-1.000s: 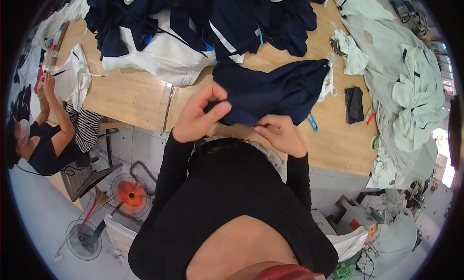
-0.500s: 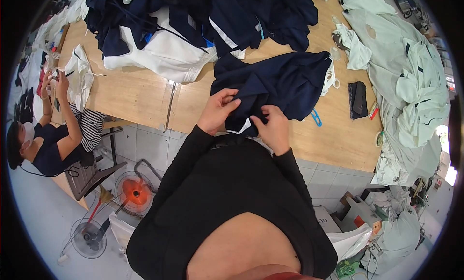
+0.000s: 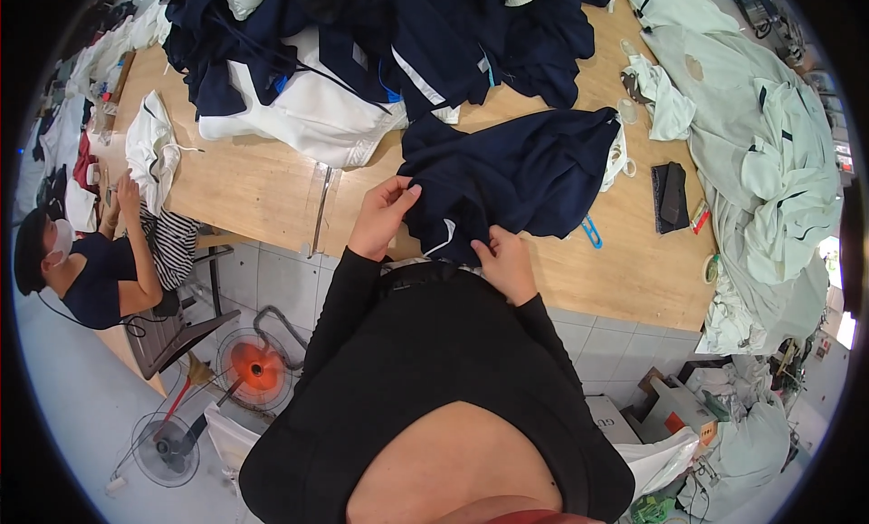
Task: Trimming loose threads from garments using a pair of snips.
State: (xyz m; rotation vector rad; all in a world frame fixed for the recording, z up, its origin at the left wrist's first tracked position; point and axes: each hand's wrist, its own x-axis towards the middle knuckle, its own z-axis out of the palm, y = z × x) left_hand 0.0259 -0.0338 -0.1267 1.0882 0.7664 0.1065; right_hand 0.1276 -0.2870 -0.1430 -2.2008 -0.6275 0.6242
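Observation:
A navy garment (image 3: pixel 534 166) lies spread at the near edge of the table, with a narrow white strip (image 3: pixel 442 241) showing at its near end. My left hand (image 3: pixel 380 221) pinches the garment's left edge between thumb and fingers. On the near edge, right of the white strip, my right hand (image 3: pixel 507 266) has its thumb and fingers closed on the cloth. A blue thread snipper (image 3: pixel 592 233) rests partly beside the garment's right side.
Navy garments (image 3: pixel 434 44) are heaped at the back over a white garment (image 3: pixel 290 121). Pale green cloth (image 3: pixel 760 162) covers the table's right end. A dark phone-like object (image 3: pixel 672 198) lies on the wooden table (image 3: pixel 634 275). At left, a co-worker (image 3: pixel 95 271) sits near orange-centred fan (image 3: pixel 253 368).
My left hand has moved left and away from my right hand, opening out the folded navy cloth. The co-worker's raised hands have come down.

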